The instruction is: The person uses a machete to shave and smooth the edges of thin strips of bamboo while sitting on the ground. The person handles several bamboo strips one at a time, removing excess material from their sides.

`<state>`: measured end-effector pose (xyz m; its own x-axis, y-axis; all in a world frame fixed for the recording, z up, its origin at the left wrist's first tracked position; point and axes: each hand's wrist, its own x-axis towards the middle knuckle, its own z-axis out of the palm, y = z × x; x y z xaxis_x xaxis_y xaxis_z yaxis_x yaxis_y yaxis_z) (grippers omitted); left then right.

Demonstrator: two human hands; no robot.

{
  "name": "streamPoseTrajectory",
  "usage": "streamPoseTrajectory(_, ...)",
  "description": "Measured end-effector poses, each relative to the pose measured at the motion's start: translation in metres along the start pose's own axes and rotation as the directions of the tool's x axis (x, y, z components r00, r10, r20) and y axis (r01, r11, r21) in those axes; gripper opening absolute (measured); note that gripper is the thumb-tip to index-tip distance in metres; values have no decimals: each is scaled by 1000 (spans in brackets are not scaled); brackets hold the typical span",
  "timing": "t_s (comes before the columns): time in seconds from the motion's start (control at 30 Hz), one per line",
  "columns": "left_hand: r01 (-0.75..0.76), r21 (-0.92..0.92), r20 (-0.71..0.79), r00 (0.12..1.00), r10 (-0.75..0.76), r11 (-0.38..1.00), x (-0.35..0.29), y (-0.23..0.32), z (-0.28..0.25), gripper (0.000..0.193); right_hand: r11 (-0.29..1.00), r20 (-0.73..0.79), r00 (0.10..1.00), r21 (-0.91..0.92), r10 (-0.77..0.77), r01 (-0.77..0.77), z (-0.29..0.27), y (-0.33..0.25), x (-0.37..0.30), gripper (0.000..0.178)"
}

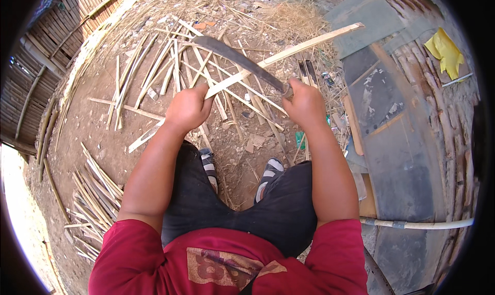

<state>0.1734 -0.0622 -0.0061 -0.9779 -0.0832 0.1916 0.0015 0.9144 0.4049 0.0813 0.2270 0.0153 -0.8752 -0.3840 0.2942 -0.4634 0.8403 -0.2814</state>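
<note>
In the head view my left hand [188,108] is closed around the near end of a long pale strip of split bamboo [289,52], which slants up to the far right. My right hand [305,102] grips the handle end of a machete [232,55]; the handle itself is mostly hidden in the fist. Its dark, curved blade points up and to the left and crosses the bamboo strip a little beyond my left hand. The blade looks to lie over the strip, though I cannot tell whether they touch.
Many loose bamboo strips [154,73] litter the dirt ground ahead. A pile of split strips [95,192] lies at lower left. Dark panels [399,161] and a yellow sheet [444,50] are at right, beside stacked poles [454,125]. A woven bamboo wall [41,63] stands at far left.
</note>
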Motion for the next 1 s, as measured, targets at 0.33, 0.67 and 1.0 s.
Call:
streamPoseTrajectory(0.33,-23,12,-33,999,24,1000,2,-1,5,24,979,27,989,-140,-143,146,-3,-7,-6,31)
streamPoseTrajectory(0.67,-45,36,21,999,45,998,8,1,12,24,982,65,990,-129,-128,135,-2,-3,-11,27)
streamPoseTrajectory(1.0,-52,54,23,998,51,997,10,-9,20,25,999,29,999,-27,19,-18,5,33,-9,24)
